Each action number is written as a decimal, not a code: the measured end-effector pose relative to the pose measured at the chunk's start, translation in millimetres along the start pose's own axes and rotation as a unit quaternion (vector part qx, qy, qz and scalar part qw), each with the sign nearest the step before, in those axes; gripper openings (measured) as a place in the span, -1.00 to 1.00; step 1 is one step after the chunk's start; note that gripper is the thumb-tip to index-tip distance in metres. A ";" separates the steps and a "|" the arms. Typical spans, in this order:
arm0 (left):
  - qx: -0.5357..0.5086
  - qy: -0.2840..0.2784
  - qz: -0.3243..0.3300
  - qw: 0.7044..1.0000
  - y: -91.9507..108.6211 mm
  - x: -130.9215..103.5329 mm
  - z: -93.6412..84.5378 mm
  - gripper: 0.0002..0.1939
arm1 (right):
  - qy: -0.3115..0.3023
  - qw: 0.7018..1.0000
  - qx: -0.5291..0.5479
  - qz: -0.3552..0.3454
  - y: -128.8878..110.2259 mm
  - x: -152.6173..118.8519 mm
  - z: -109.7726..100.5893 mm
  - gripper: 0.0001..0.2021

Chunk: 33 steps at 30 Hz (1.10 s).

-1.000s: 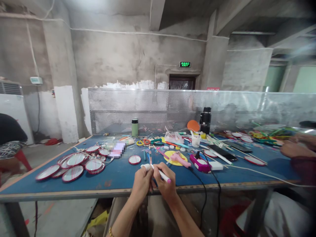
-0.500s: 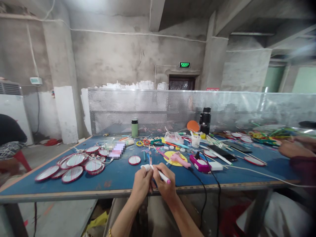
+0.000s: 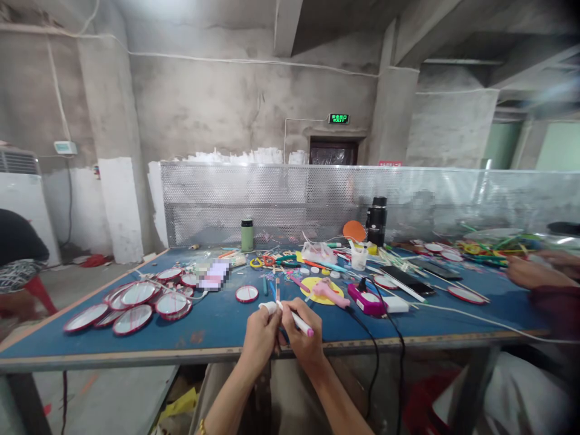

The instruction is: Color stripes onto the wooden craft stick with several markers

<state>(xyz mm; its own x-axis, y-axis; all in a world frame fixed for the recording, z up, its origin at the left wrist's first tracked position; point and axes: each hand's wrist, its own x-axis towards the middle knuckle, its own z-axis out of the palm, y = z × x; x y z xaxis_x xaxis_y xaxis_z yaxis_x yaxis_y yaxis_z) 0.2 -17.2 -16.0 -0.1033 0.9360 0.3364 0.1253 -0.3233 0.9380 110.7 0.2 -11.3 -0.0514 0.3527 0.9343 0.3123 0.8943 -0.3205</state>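
Both hands meet at the front edge of the blue table (image 3: 208,329). My left hand (image 3: 261,331) is closed round a small white piece (image 3: 267,307), whose full shape is hidden. In my right hand (image 3: 304,335) is a white pen with a pink end (image 3: 302,324), its other end pointing at the white piece. A thin strip (image 3: 278,290) stands up just beyond the fingertips. A round red-rimmed disc (image 3: 247,294) lies a little to the left, and a pink glue gun (image 3: 330,293) rests on a yellow disc (image 3: 312,297) to the right.
Red-rimmed discs (image 3: 133,319) are piled at the left beside a phone (image 3: 215,275). A purple box (image 3: 368,301) with black cables, a black phone (image 3: 408,283), a green bottle (image 3: 247,235) and a black flask (image 3: 377,222) stand or lie around. Another person's hands (image 3: 534,271) are at right.
My hands stay nearly in place, and the thin strip beyond the fingertips has shifted slightly right. The other person's hands at the right have moved a little to the left.
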 end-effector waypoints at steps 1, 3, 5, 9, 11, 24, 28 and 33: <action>0.000 0.000 -0.001 1.000 0.3 0.0 -0.1 -0.57 | 0.001 1.000 -0.001 0.000 0.5 -0.2 0.1 -0.82; -0.001 0.001 -0.003 1.000 1.1 0.2 -0.5 -0.56 | 0.004 1.000 -0.004 0.000 2.0 -0.9 0.4 -0.81; -0.002 0.001 -0.006 1.000 1.5 0.2 -0.7 -0.55 | 0.012 1.000 -0.007 0.001 3.4 -1.6 0.6 -0.81; -0.003 0.001 -0.008 1.000 0.5 0.4 -0.3 -0.53 | 0.016 1.000 -0.006 0.004 3.7 -1.6 0.6 -0.83; -0.003 0.002 -0.008 1.000 -1.0 0.6 0.0 -0.53 | 0.008 1.000 -0.003 0.004 2.5 -0.8 0.3 -0.82; 0.000 -0.001 -0.009 1.000 -1.8 0.8 -0.9 -0.55 | 0.004 1.000 -0.009 0.003 1.3 0.5 -0.1 -0.81; -0.003 -0.008 -0.013 1.000 -1.4 0.9 -1.2 -0.54 | 0.000 1.000 -0.010 0.004 1.1 0.3 -0.3 -0.79; -0.002 -0.008 -0.008 1.000 -1.7 1.1 -1.7 -0.56 | 0.009 1.000 -0.016 0.006 4.6 -1.9 0.3 -0.77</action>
<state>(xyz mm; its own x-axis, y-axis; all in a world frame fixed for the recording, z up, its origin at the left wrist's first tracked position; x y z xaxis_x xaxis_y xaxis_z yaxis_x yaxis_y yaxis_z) -1.8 -15.9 -17.1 -0.0891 0.9431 0.3204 0.1194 -0.3092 0.9435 112.0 3.6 -14.6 -0.0308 0.3573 0.9335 0.3427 0.8811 -0.3259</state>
